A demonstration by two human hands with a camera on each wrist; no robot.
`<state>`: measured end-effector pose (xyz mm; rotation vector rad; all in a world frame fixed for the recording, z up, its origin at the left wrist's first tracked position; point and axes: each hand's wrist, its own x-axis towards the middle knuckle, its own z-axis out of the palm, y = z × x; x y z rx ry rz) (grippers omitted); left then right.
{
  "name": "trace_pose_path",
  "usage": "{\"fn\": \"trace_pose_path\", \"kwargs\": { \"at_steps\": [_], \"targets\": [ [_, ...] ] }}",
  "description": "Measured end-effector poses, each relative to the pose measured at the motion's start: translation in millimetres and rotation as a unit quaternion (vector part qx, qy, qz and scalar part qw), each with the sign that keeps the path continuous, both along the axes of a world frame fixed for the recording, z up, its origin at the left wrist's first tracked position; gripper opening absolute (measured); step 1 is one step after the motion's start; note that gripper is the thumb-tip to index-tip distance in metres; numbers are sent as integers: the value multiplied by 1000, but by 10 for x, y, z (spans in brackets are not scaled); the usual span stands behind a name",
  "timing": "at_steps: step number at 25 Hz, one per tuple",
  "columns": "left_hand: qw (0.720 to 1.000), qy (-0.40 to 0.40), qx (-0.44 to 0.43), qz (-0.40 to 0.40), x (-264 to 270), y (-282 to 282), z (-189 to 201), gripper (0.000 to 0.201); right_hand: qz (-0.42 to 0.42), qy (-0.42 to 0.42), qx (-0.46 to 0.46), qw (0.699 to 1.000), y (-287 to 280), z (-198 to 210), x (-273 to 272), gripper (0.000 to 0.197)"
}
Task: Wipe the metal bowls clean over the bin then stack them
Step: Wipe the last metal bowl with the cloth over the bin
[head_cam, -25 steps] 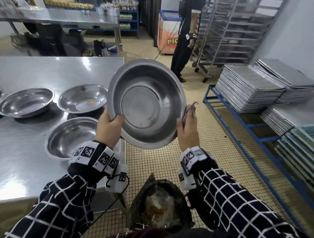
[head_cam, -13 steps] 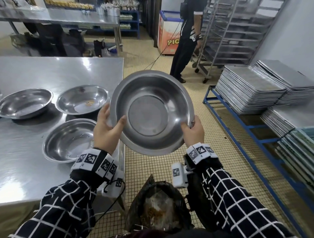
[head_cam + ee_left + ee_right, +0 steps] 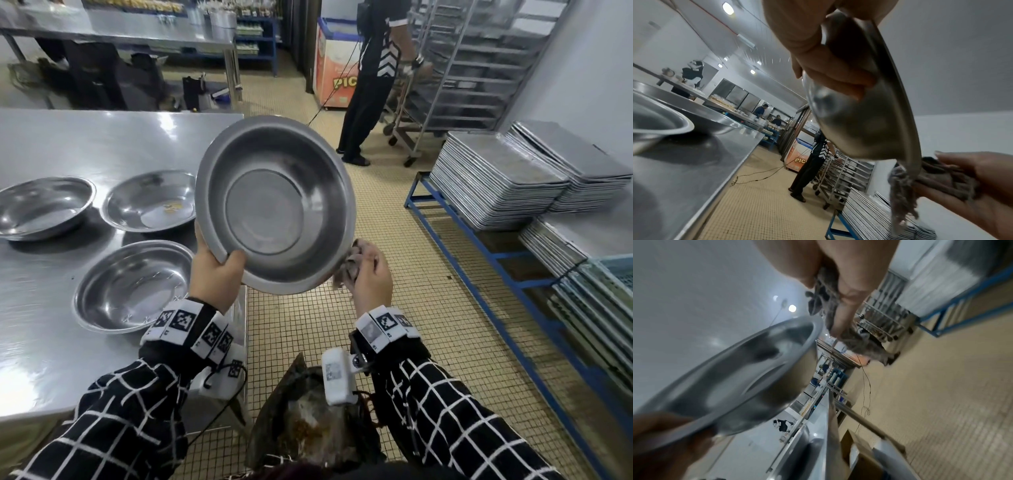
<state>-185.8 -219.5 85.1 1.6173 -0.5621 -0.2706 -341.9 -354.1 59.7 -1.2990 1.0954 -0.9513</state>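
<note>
A: Change from the earlier frame: the right hand [image 3: 371, 277] has left the bowl [image 3: 274, 205] rim and now sits just beside its lower right edge, fingers curled round a grey rag [image 3: 351, 262]. The bowl has tipped a little further toward the camera.

B: Who carries the bowl?

A: The left hand [image 3: 214, 274] alone. Thumb hooked over the rim on the inside, fingers [image 3: 830, 68] spread behind on the outer wall, as the left wrist view shows. The bowl is held in the air, tilted on edge, inside facing the person, above the bin [image 3: 308, 431] on the floor.

B: Does the rag touch the bowl?

A: In the left wrist view the rag [image 3: 931, 181] meets the rim's lower end; whether it presses there cannot be told.

B: And the table [image 3: 85, 144]?

A: Three more bowls lie on it to the left: one near [image 3: 130, 284], one behind it with yellow residue [image 3: 150, 202], one far left [image 3: 41, 207].
</note>
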Motion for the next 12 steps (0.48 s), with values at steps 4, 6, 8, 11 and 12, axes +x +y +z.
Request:
{"fn": "trace_pose_path", "kwargs": {
  "at_steps": [4,6,8,11,12],
  "targets": [
    [996,-52,66,-2,106,48,15,45,55,69,-227,970,56,82,-33,36],
    [996,-57,63,-16,93,35,24,35,203,150,-321,913,147,102,50,43],
    [996,-62,54,-32,70,17,51,24,369,263,-364,814,266,22,149,47],
    [994,-74,56,-62,78,13,63,8,443,346,-364,743,263,-174,164,51],
    [994,-70,55,-66,88,28,64,7,421,365,-388,734,175,-222,145,56]
  ]
}}
